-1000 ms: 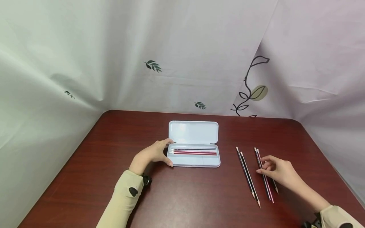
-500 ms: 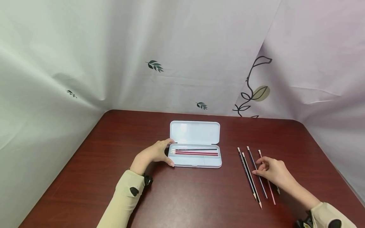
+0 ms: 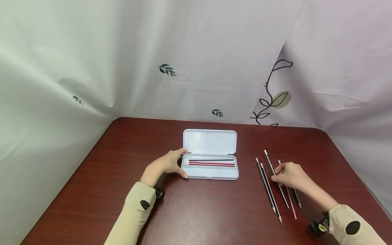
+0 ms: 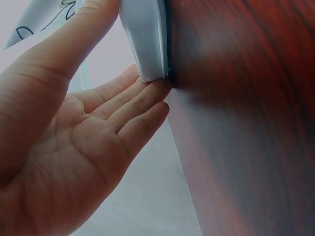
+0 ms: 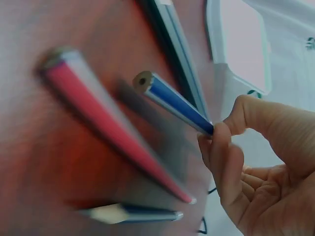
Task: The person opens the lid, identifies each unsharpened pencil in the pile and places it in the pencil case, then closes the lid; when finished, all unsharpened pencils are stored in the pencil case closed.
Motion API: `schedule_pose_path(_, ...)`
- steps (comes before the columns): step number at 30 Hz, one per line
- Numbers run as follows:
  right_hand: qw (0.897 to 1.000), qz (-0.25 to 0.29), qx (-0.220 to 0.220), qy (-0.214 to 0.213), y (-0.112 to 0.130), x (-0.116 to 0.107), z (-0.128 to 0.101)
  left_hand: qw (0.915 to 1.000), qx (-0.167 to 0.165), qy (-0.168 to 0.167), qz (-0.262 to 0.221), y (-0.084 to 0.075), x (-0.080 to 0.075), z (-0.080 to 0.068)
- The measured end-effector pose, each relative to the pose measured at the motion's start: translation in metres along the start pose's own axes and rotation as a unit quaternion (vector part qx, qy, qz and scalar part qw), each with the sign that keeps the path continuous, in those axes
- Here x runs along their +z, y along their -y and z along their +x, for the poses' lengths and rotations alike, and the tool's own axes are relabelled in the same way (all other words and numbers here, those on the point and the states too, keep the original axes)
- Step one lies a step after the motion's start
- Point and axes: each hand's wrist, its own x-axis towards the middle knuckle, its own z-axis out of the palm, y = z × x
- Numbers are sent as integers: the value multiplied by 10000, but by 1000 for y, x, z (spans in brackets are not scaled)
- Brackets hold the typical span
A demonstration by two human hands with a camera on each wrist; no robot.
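The blue pencil [image 5: 181, 105] has lifted, pinched by the right grip [image 3: 291, 175], which should clear the red pencil [image 5: 118, 127] beneath it while the left grip [image 3: 165, 163] holds the box [image 3: 200, 173].

No text, brand or number could be read on the blue pencil [image 5: 179, 103] pinched by the right hand [image 3: 290, 175], nor on the case [image 3: 209, 142] held by the left hand [image 3: 166, 163].

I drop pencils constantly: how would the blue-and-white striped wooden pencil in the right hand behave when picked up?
The blue-and-white striped wooden pencil is probably stiff and light, being thin, with bare wood at its end. It may swivel, since the right hand pinches it. Set down, it might roll reluctantly: its sides look faceted.
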Motion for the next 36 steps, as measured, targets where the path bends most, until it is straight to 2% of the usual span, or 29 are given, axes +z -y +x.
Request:
schedule_pose_path(8,9981,68,-361,-501,24,-16,24,10000,-35,-47,-36,3,-1,-3)
schedule_pose_path(14,9931,505,-805,-693,45,-10,52,9999,-119,-35,9,4,-1,-4)
schedule_pose_path(17,9863,1022,-1092,-701,55,-2,66,9999,-112,-48,22,2,-1,-3)
schedule_pose_path(21,9712,1801,-1356,-767,68,7,81,10000,-75,-18,28,-1,1,-1)
schedule_pose_path(25,9598,2174,-1583,-805,78,16,91,9999,-98,-17,77,-1,2,0)
schedule_pose_path(29,9564,2073,-1899,-786,83,24,96,9999,-102,-46,111,0,2,1)
schedule_pose_path(36,9502,1542,-2635,-628,91,31,102,9998,-109,-65,135,2,2,-1)
